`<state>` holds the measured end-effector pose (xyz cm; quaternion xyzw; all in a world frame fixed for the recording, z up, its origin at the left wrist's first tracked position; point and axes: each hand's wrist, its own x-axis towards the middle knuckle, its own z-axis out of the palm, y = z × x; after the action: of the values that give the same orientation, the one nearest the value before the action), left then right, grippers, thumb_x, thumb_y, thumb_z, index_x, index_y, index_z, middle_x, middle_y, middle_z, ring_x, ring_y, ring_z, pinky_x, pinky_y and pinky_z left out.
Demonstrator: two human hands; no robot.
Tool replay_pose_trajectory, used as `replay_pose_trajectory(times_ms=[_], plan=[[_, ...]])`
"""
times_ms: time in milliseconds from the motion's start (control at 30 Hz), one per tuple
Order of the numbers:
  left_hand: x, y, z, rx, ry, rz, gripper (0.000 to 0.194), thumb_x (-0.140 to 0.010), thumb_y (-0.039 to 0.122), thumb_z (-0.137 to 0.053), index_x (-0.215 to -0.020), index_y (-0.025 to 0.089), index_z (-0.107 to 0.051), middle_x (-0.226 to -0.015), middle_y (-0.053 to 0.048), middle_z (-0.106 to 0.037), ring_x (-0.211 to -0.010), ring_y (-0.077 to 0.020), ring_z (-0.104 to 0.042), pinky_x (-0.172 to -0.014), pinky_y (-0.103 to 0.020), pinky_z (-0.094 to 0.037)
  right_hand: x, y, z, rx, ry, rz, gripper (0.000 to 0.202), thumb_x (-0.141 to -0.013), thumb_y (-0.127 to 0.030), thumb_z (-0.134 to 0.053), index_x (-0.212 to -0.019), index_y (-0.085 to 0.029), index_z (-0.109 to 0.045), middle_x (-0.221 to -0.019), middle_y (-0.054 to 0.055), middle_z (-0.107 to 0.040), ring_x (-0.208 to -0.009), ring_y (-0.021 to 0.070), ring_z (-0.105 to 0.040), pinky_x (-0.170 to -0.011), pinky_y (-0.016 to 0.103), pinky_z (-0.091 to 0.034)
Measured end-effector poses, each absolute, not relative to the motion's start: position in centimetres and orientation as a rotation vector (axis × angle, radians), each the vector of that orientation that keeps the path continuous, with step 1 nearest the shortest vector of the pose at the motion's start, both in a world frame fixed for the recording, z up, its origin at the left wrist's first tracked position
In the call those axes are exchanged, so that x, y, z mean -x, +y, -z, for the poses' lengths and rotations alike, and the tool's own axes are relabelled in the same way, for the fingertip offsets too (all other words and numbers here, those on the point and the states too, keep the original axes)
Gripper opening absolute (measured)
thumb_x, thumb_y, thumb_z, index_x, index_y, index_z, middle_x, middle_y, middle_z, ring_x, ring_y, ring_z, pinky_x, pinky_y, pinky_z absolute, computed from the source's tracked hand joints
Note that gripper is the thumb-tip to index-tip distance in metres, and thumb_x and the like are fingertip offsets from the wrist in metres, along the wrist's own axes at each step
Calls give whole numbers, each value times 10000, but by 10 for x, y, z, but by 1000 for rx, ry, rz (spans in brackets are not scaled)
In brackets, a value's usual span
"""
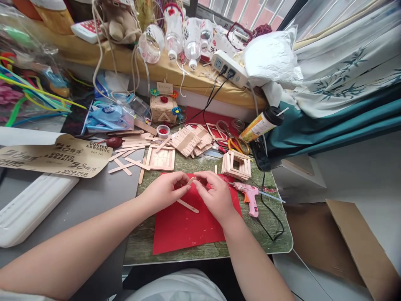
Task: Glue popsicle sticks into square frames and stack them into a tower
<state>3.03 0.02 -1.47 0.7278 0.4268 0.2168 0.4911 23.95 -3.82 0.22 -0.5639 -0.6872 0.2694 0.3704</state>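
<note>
Above the red rectangular sheet [175, 240]: both hands meet near its far edge, fingertips bent round a small pale tan piece, wooden by its look.
Left hand [164, 191]: thumb and fingers pinch one side of the piece.
Right hand [216, 198]: thumb and fingers pinch its other side; the exact contact is partly hidden by the fingers.
Small piece: held up between the two hands, too covered for me to read its full shape.
Loose stick: a flat, pale wooden stick with a dark spot near one end [191, 208] lies on the sheet, just below the hands.
Step in hand: close fingertip work on that one piece, I judge; whether it is being bent, joined or simply turned, I cannot tell.
Next move: handling something so slight calls for a light, even pinch from both sides, as pressing hard could snap it or let it slip.
Glue gun: pink, with an orange trigger [251, 200], it lies on the green wood-grain desk [140, 246], right of the sheet, with neither hand on it.
Beyond the sheet: a stack of square wooden-stick frames [246, 172], a flat square wooden panel [162, 158] and piled pale sticks [183, 140].
</note>
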Motion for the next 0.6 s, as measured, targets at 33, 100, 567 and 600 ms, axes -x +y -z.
replay_pose_trajectory(times_ms=[33,100,567,600], plan=[[-31,0,16,-1749,1020,-530,230,-984,434,-611,-1000,222,-698,-861,-8,-714,-721,-161,-611,-643,-271,-472,-238,-42,0,1438,-1742,-700,161,-997,-274,-673,-1141,-263,-744,-1095,62,-776,-985,214,-737,-854,341,-613],[-31,-1,18,-1704,997,-535,250,-987,449,-610,-1002,220,-708,-839,-6,-702,-710,-154,-589,-628,-261,-455,-237,-47,5,1428,-1714,-718,187,-959,-256,-712,-1141,-262,-754,-1085,62,-780,-967,213,-748,-841,335,-627],[-33,2,19,-1665,1054,-452,358,-966,560,-618,-927,221,-726,-794,-8,-718,-697,-165,-611,-588,-251,-436,-238,-46,34,1381,-1600,-747,149,-979,-248,-669,-1066,-262,-789,-1021,71,-787,-936,221,-759,-849,371,-647],[-33,3,20,-1664,1059,-451,359,-965,563,-620,-927,222,-725,-790,-6,-716,-698,-165,-609,-585,-250,-433,-237,-46,35,1374,-1595,-749,151,-981,-245,-667,-1070,-260,-788,-1023,71,-786,-936,218,-758,-847,368,-647]])
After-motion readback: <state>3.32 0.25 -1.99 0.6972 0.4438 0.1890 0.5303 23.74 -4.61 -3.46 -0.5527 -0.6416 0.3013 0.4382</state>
